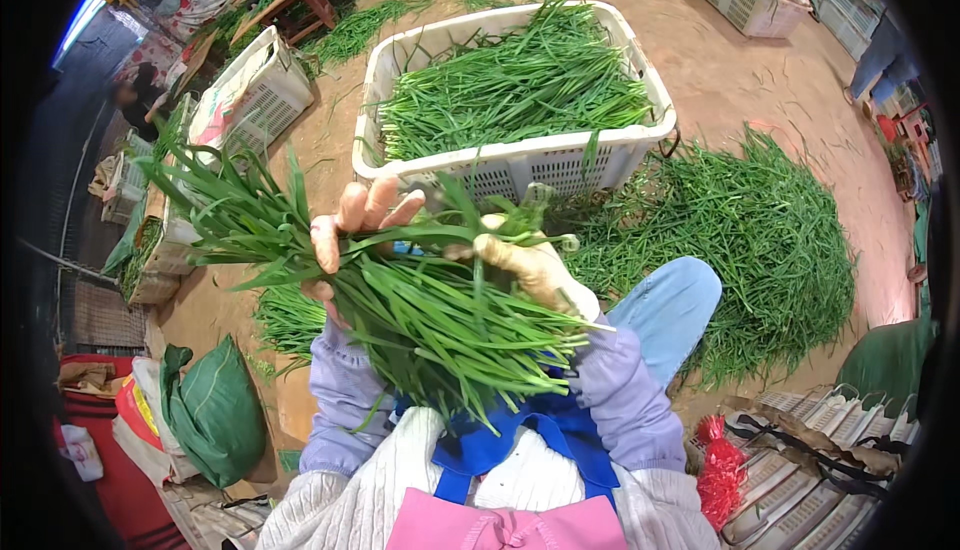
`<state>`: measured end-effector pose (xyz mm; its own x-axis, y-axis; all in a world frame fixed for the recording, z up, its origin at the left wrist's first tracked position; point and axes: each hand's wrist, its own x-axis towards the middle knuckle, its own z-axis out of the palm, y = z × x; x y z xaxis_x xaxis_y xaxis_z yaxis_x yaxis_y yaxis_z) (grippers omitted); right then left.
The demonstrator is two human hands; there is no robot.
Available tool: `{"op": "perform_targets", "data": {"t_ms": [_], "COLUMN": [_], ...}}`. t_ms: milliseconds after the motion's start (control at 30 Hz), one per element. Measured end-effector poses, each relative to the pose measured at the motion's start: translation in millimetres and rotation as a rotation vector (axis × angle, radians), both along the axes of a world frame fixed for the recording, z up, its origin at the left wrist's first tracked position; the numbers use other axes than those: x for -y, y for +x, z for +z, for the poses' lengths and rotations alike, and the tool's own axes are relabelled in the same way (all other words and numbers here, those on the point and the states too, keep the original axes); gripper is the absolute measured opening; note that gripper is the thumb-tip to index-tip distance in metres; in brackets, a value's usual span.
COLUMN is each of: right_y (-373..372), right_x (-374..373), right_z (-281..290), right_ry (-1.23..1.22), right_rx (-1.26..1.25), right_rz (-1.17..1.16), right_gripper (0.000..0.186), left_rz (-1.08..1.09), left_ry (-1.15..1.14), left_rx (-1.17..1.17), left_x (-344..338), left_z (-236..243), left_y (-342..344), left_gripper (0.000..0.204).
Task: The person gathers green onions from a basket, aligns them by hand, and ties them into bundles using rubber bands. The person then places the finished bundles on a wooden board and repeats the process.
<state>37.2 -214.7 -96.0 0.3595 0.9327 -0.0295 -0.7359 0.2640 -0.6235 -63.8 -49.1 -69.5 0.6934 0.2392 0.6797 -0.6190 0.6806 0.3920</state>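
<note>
A large bunch of green chives (450, 325) lies across my lap, its leafy tips fanning out to the upper left and its pale cut ends toward the lower right. My left hand (350, 225) is wrapped around the bunch near its leafy part, with the upper fingers lifted and a little apart. On the other side my right hand (530, 265), in a pale glove, pinches a few strands at the top of the bunch. Motion smears some of those strands. Part of each hand is hidden behind the leaves.
A white plastic crate (520, 155) filled with chives stands just ahead. To its right a big heap of loose chives (750, 250) covers the floor. More crates (265, 95) line the sides. A green sack (220, 410) sits at lower left, red twine (720, 475) at lower right.
</note>
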Motion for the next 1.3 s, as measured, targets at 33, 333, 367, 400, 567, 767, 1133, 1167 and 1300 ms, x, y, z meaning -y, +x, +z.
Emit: {"op": "perform_targets", "data": {"t_ms": [33, 333, 367, 400, 567, 767, 1133, 1167, 1300], "right_y": [-5.4, 56.4, 58.0, 66.8, 95.4, 65.4, 87.3, 127.2, 163.8], "right_x": [4.5, 106.9, 113.5, 122.3, 127.0, 48.5, 127.5, 155.2, 184.6], "right_z": [-5.7, -34.8, -23.0, -23.7, -2.8, -13.6, 10.0, -7.3, -26.5], "right_ry": [0.020, 0.151, 0.222, 0.161, -0.075, -0.131, -0.541, -0.667, -1.967], "right_rx": [-0.082, -0.095, -0.191, -0.148, 0.259, 0.580, 0.396, 0.648, 1.905], "right_rz": [-0.048, -0.546, -0.619, -0.678, -0.864, 0.414, -0.362, -0.443, -0.581], "right_gripper": [0.029, 0.026, 0.026, 0.024, 0.023, 0.044, 0.043, 0.045, 0.060], "left_rz": [-0.026, 0.008, 0.012, 0.005, 0.043, 0.033, 0.511, 0.532, 0.628], "left_ry": [0.118, -0.069, -0.063, -0.064, -0.105, -0.169, -0.169, -0.130, -0.041], "left_rx": [0.030, 0.078, 0.055, 0.040, 0.003, -0.020, -0.266, -0.247, -0.283], "left_x": [-3.5, -42.5, -49.3, -53.3, -50.4, -40.3, -96.4, -104.8, -85.8], "left_z": [2.0, 8.5, 7.1, 3.5, 10.5, 1.2, -18.1, -19.2, -6.6], "left_y": [3.0, -15.4, -18.4, -18.1, -13.4, 0.3, -38.1, -36.9, -33.3], "left_gripper": [0.017, 0.014, 0.014, 0.014, 0.019, 0.024, 0.027, 0.025, 0.026]}}
